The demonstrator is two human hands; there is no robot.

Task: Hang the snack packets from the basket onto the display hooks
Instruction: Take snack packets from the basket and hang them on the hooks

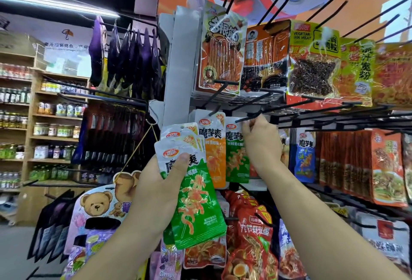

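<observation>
Hanging by the tip of a hook [247, 118], a green packet [236, 157] has its top edge pinched by the curled fingers of the right hand [263, 143]. An orange packet [214, 152] touches its left edge, so little room is left there. A blue packet [305, 157] hangs farther right. The left hand [160, 181], lower and to the left, grips a stack [196, 201] of green packets, with the thumb pressing on the front.
</observation>
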